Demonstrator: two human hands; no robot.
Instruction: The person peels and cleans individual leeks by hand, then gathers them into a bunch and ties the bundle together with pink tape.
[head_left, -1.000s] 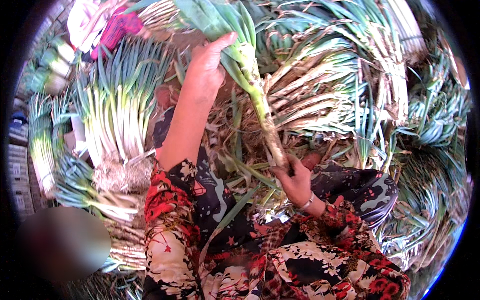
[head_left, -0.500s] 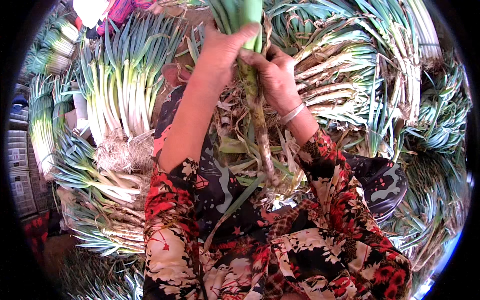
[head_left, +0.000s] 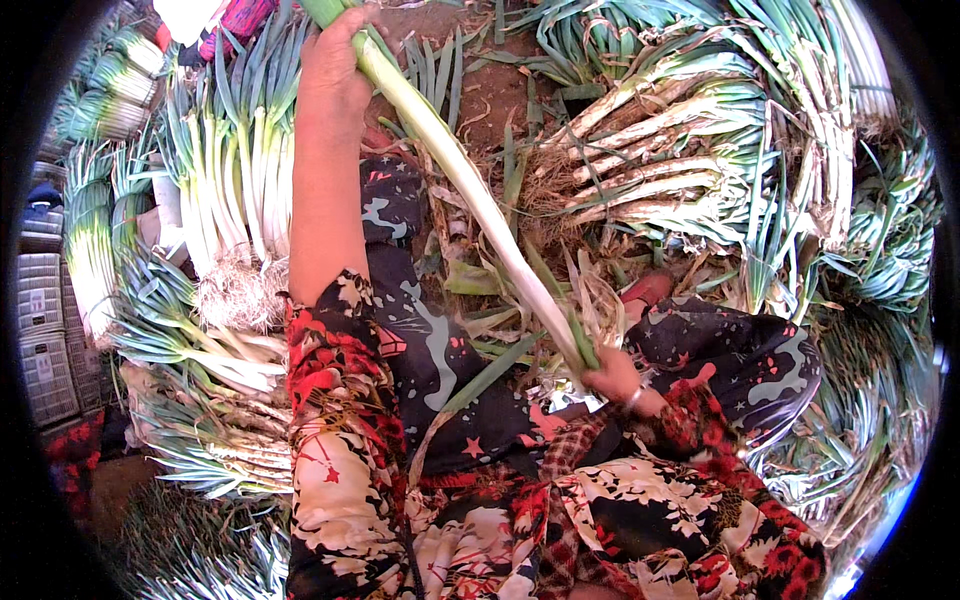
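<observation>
A long green onion (head_left: 470, 190) slants across the middle, with a clean white stalk and green top. My left hand (head_left: 338, 62) is closed round its green part at the upper left. At the lower end, over my lap, my right hand (head_left: 612, 378) is closed on a loose green outer leaf (head_left: 578, 338) that lies along the stalk. The root end is hidden by this hand. A single cut-looking green leaf (head_left: 490, 375) rests on my dark patterned trousers.
Upright green onions (head_left: 240, 190) with trimmed-looking white stalks stand at the left. Unpeeled, soil-stained onions (head_left: 660, 150) lie in a heap at the right. Peeled scraps (head_left: 590, 290) cover the ground before me. Plastic crates (head_left: 45, 340) stand at the far left.
My hands have moved apart: left up and leftward, right down toward my lap. The soiled outer layer is stripped down, and the stalk now shows white and slants.
</observation>
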